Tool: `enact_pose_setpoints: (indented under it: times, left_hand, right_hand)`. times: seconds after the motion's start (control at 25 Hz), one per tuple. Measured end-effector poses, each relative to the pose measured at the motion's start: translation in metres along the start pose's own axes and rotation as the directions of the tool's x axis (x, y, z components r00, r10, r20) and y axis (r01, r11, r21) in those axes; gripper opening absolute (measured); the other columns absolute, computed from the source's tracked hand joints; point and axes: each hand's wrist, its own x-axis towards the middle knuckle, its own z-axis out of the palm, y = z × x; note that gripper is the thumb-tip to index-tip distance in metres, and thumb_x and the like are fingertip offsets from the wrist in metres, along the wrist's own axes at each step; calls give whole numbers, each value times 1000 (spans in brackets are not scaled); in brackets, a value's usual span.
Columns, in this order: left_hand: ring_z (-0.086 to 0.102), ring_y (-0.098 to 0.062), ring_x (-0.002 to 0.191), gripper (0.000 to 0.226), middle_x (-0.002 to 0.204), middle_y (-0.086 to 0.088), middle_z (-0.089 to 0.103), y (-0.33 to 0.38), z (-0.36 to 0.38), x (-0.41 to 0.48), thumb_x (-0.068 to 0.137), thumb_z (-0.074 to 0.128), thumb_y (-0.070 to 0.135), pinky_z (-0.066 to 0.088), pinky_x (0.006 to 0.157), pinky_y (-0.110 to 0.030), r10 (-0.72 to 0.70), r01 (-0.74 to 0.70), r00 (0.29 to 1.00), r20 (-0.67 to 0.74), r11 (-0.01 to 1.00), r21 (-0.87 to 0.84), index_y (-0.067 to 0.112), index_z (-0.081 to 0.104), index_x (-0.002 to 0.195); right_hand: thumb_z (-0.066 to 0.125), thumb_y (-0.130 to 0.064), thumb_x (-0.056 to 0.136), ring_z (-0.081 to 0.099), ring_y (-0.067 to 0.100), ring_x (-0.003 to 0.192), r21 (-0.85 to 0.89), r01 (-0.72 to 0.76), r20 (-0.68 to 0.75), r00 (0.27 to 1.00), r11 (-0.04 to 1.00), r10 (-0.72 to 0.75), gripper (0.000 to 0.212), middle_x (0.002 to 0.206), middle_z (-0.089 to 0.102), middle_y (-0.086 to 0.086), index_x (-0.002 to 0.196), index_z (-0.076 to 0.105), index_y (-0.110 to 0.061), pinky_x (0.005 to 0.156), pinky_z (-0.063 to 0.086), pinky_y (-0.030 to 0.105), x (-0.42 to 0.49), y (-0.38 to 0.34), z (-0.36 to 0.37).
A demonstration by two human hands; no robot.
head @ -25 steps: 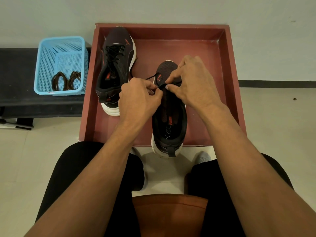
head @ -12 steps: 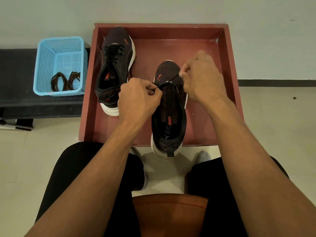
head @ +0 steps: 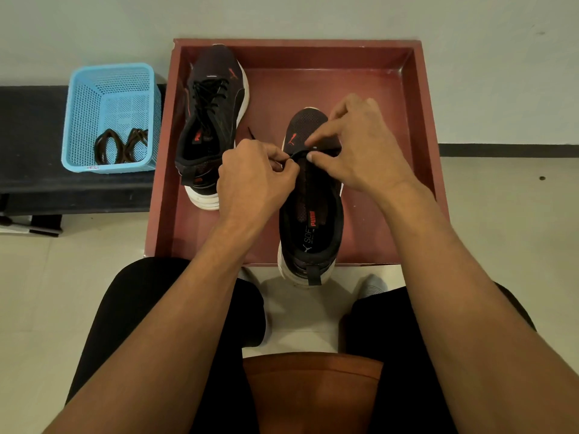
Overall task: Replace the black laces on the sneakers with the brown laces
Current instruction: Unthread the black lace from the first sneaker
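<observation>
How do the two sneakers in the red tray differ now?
The far sneaker is fully laced in black; the near sneaker is almost unlaced, left hand and right hand pinching its lace. The far sneaker sits inside the tray; the near sneaker's heel overhangs its front edge. Both are black, white-soled.

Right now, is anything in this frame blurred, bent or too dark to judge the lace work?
Head view: soft, even light, no glare; the left hand and right hand are sharp. Head view: wide-angle bend splays the walls of the red tray. Head view: the black lace pinched in the fingers barely separates from the dark sneaker; the brown laces in the blue basket read almost black.
</observation>
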Motion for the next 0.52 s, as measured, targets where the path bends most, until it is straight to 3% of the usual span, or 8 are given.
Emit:
enact_pose_setpoints:
  times: [0.2, 0.36, 0.44, 0.52]
  left_hand:
    - [72, -9, 76, 16, 73, 13, 72, 1, 1, -1, 86, 71, 37, 64, 75, -37, 5, -5, 1000, 1, 1000, 8, 31, 82, 95]
    - [73, -9, 76, 17, 74, 13, 73, 1, 0, 0, 87, 71, 37, 64, 76, -38, 0, 0, 1000, 2, 1000, 13, 30, 82, 97]
    - [73, -9, 77, 16, 73, 14, 72, 1, 0, -1, 86, 71, 37, 63, 77, -38, 0, 0, 1000, -1, 1000, 9, 30, 82, 96]
    - [73, -10, 77, 14, 72, 14, 72, 2, 1, -1, 86, 72, 35, 63, 77, -38, -1, 1, 1000, -4, 1000, 0, 30, 82, 94]
  right_hand:
    - [84, -40, 86, 46, 9, 109, -58, -3, -63, 998, 998, -1, 15, 114, 54, -7, 96, 81, -30, 79, 47, 27, -2, -6, 4]
    - [79, -34, 88, 42, 7, 102, -128, 44, -85, 995, 991, -55, 10, 106, 55, -8, 90, 77, -24, 69, 40, 23, -2, -9, 11]
    - [77, -34, 87, 43, 7, 99, -106, -18, -122, 993, 994, 5, 10, 104, 55, -9, 84, 74, -25, 65, 40, 25, 0, -4, 8]
    - [79, -33, 84, 55, 11, 96, -43, -154, -187, 972, 987, 143, 11, 98, 61, -8, 76, 73, -27, 64, 46, 30, 3, 9, -1]
